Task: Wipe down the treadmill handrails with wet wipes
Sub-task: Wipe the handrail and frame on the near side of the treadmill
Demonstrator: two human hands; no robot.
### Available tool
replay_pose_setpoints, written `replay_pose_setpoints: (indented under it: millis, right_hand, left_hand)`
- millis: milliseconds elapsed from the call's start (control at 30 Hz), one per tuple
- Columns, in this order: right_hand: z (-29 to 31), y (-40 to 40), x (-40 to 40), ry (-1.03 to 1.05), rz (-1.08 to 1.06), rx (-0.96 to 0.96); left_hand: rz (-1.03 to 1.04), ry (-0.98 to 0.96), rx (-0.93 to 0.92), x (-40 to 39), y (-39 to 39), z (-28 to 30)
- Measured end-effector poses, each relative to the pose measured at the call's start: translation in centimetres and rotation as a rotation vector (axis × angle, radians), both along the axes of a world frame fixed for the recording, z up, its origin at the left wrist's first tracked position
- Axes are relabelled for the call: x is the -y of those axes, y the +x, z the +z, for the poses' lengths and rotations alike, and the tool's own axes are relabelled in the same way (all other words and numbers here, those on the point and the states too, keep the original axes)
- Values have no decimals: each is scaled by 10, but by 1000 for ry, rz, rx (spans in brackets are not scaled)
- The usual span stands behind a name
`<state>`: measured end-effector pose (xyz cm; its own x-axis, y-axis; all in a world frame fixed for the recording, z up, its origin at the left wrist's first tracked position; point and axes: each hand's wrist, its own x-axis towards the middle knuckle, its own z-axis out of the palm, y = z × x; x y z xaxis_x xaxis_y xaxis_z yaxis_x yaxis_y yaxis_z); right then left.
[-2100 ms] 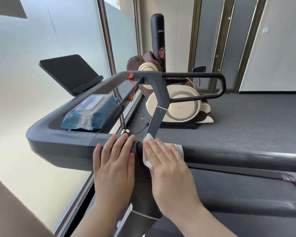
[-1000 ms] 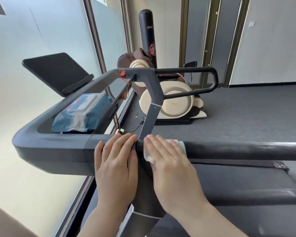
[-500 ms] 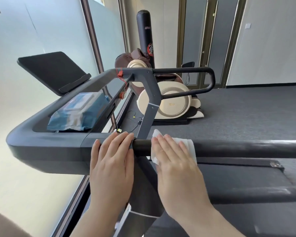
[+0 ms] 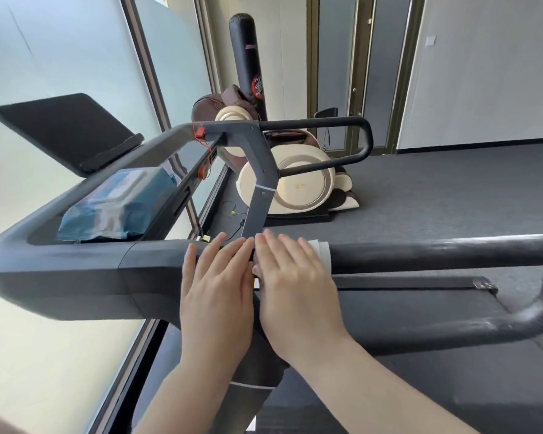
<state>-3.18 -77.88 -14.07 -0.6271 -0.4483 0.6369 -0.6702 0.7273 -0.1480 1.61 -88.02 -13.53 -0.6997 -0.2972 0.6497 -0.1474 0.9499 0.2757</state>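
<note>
While the right hand (image 4: 292,277) lies flat, fingers extended, pressing a wipe (image 4: 324,253) onto the near rail (image 4: 436,253) at its console end, the left hand (image 4: 217,283) rests open and empty on the console (image 4: 60,277) corner just beside it. Wipe looks thin, limp, wet, so it likely bunches; palm pressure or wrapping it round the bar suits, with open rail rightward to the bend; far rail (image 4: 320,123) and wipe pack (image 4: 119,208) well apart.

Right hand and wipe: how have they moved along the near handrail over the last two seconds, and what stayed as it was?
The right hand slid the wet wipe a little outward along the near handrail half a second ago, then back to its inner end beside the left hand. Nothing was grasped or released. The left hand stayed flat on the console, and the wipes pack stayed in the tray.
</note>
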Motion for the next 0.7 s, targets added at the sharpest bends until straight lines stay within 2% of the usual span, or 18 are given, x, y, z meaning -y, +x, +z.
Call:
replay_pose_setpoints:
  millis: [67,167,267,367,500,567,700]
  right_hand:
    - [-2,-5,-18,16,28,-9]
    - [-6,-11,-60,-13,-85,-25]
    - [-2,-8,-45,-54,-148,-2]
    - [-5,-1,-14,-4,-51,7]
    - [-5,-11,-50,49,33,42]
    - [0,-6,-63,-11,37,104]
    - [5,9,-39,-146,94,195]
  left_hand:
    - [-3,-5,-17,1,1,-3]
    - [-18,-22,-30,4,2,-3]
    - [-11,-11,-69,2,-1,-2]
    - [-17,-32,-74,3,-1,-4]
    - [-72,-125,-27,16,4,2]
    - [-69,-110,-18,18,4,6]
    - [-61,-58,-13,12,4,6]
